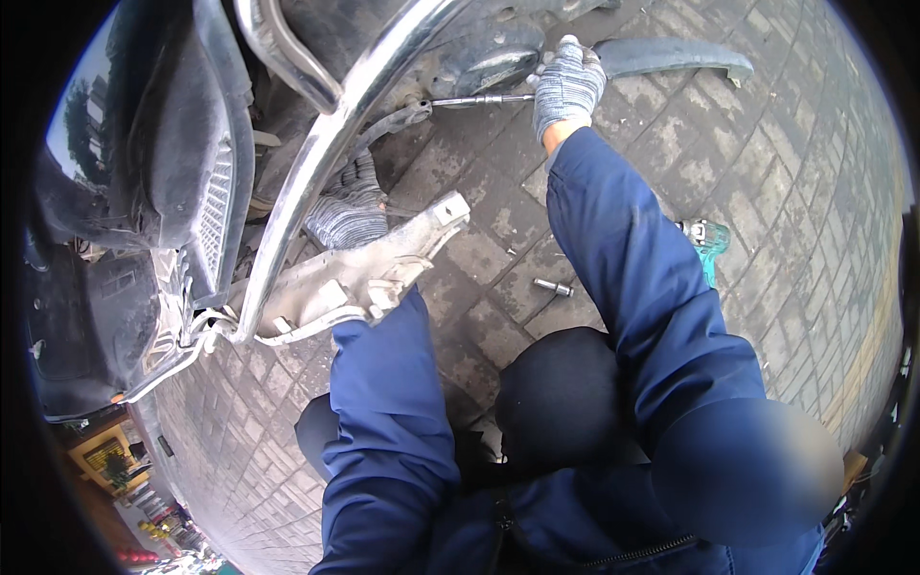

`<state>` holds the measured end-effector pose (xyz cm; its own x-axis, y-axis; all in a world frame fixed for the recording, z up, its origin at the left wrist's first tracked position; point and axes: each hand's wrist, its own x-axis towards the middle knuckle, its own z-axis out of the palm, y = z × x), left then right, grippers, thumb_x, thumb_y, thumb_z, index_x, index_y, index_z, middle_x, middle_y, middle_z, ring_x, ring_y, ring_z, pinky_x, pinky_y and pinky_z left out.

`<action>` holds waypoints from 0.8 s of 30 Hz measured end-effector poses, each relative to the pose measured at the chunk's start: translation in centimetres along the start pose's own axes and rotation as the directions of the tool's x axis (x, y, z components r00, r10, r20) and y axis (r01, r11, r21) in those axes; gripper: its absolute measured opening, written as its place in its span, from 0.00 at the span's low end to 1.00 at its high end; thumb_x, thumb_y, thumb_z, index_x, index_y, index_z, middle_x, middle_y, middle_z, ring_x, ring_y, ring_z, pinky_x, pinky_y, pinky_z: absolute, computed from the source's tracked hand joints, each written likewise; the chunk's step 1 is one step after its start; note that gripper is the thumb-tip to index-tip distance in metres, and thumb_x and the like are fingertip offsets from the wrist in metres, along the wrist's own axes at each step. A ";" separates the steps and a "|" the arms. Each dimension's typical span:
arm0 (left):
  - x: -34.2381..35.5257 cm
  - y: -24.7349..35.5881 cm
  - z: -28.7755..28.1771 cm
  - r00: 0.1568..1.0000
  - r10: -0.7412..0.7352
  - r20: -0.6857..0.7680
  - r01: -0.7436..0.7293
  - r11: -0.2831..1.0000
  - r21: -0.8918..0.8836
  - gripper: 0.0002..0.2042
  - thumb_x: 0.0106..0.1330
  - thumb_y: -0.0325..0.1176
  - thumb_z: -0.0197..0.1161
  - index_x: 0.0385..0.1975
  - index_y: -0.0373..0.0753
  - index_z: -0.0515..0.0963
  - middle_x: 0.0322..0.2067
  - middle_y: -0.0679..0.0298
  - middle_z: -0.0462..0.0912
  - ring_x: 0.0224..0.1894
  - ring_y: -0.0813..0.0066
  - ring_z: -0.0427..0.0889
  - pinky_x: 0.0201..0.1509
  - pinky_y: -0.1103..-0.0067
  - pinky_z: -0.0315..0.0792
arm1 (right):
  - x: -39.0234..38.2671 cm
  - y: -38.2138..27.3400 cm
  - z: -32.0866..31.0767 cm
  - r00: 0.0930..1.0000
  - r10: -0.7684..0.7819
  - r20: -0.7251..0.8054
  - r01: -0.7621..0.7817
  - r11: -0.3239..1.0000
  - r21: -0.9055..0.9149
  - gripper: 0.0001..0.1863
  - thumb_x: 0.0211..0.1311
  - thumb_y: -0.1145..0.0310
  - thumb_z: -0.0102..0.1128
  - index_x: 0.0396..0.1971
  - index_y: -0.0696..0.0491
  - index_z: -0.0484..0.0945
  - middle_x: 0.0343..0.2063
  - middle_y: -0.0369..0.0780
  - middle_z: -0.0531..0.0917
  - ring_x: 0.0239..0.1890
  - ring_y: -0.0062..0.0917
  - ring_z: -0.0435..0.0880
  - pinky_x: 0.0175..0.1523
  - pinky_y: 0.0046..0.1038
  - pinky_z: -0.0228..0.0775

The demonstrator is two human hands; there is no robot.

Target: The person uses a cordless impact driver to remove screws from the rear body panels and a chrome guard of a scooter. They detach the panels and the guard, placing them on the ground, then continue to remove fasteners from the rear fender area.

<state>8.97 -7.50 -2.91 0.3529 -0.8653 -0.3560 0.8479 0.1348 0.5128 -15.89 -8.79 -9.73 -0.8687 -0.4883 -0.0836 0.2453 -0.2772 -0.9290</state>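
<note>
My right hand (567,84), in a grey striped glove, is closed around the end of a socket wrench with a long silver shaft (484,100). The shaft's far tip meets the end of a grey metal arm (398,122) under a scooter-like vehicle. My left hand (347,213), gloved alike, reaches in below that arm, behind a dirty white plastic panel (369,273). Its fingers are mostly hidden by the vehicle's parts, so their grip cannot be made out. A curved chrome tube (321,158) passes in front of the left hand's side.
A small silver socket piece (554,287) lies on the brick paving (489,331) before my knees. A teal power tool (707,251) rests beyond my right forearm. At the far right of the vehicle lies a grey curved strip (676,57). Black body panels (177,163) rise at left.
</note>
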 end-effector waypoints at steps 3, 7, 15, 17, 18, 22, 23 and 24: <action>0.4 0.0 0.0 1.000 0.007 -0.020 -0.007 1.000 0.020 0.15 0.64 0.35 0.51 0.37 0.24 0.69 0.33 0.45 0.76 0.39 0.47 0.79 0.48 0.54 0.78 | 0.2 0.1 -0.1 1.000 -0.010 -0.003 0.010 1.000 -0.004 0.10 0.67 0.62 0.51 0.37 0.54 0.70 0.22 0.36 0.75 0.19 0.18 0.70 0.23 0.21 0.66; 0.2 0.1 0.2 0.999 0.022 0.040 -0.026 0.994 0.104 0.15 0.63 0.34 0.49 0.38 0.26 0.69 0.29 0.47 0.75 0.37 0.49 0.79 0.46 0.54 0.79 | -0.1 -0.4 -0.2 1.000 0.002 0.002 -0.002 0.999 -0.041 0.12 0.66 0.61 0.51 0.38 0.54 0.71 0.25 0.37 0.77 0.21 0.19 0.72 0.25 0.23 0.68; -0.3 0.1 0.4 0.999 0.021 -0.025 -0.018 0.996 0.088 0.13 0.63 0.33 0.51 0.40 0.29 0.68 0.34 0.48 0.73 0.40 0.53 0.77 0.48 0.54 0.78 | -0.3 -1.4 0.3 0.999 -0.028 -0.022 0.025 0.992 -0.123 0.20 0.66 0.59 0.48 0.30 0.64 0.76 0.23 0.46 0.80 0.27 0.32 0.76 0.38 0.32 0.67; -0.1 0.1 0.4 1.000 -0.009 -0.004 0.010 0.995 0.100 0.12 0.62 0.32 0.52 0.40 0.30 0.68 0.37 0.48 0.73 0.41 0.53 0.77 0.49 0.55 0.78 | -0.4 -1.9 0.4 0.998 0.065 -0.019 -0.066 0.998 -0.009 0.20 0.66 0.58 0.49 0.29 0.63 0.76 0.24 0.45 0.81 0.28 0.31 0.77 0.38 0.32 0.68; 0.0 0.3 0.4 1.000 -0.006 0.000 0.006 0.995 0.100 0.12 0.62 0.32 0.51 0.40 0.30 0.68 0.37 0.48 0.73 0.40 0.53 0.77 0.49 0.55 0.78 | -0.7 -2.3 0.7 0.989 0.145 -0.039 -0.145 0.989 -0.003 0.18 0.65 0.58 0.50 0.33 0.61 0.76 0.26 0.43 0.80 0.28 0.30 0.77 0.38 0.32 0.68; 0.1 0.7 0.6 0.999 -0.003 -0.037 0.007 0.996 0.090 0.12 0.62 0.31 0.51 0.41 0.29 0.68 0.37 0.48 0.73 0.40 0.53 0.77 0.49 0.56 0.78 | -1.4 -4.6 0.5 0.957 0.291 0.009 -0.266 0.886 -0.380 0.18 0.63 0.56 0.54 0.41 0.56 0.75 0.32 0.39 0.80 0.32 0.28 0.74 0.40 0.32 0.66; 0.1 0.8 0.8 0.999 -0.008 -0.049 0.012 0.997 0.074 0.12 0.62 0.31 0.50 0.41 0.29 0.68 0.37 0.49 0.73 0.40 0.53 0.77 0.49 0.56 0.78 | -1.4 -5.0 0.8 0.939 0.341 -0.053 -0.342 0.901 -0.265 0.18 0.63 0.55 0.54 0.41 0.56 0.75 0.32 0.39 0.80 0.32 0.28 0.74 0.40 0.31 0.66; 0.2 1.0 0.9 0.998 -0.010 -0.058 0.014 0.997 0.072 0.12 0.62 0.31 0.50 0.41 0.29 0.68 0.37 0.49 0.73 0.40 0.53 0.77 0.49 0.56 0.78 | -1.4 -5.3 1.0 0.909 0.400 -0.114 -0.414 0.898 -0.147 0.19 0.62 0.55 0.54 0.42 0.56 0.75 0.32 0.40 0.80 0.33 0.28 0.75 0.40 0.31 0.66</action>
<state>9.57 -7.99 -1.75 0.3672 -0.8369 -0.4059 0.8218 0.0876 0.5630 -15.54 -7.42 -4.35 -0.7405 -0.4611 -0.4889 0.5167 0.0746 -0.8529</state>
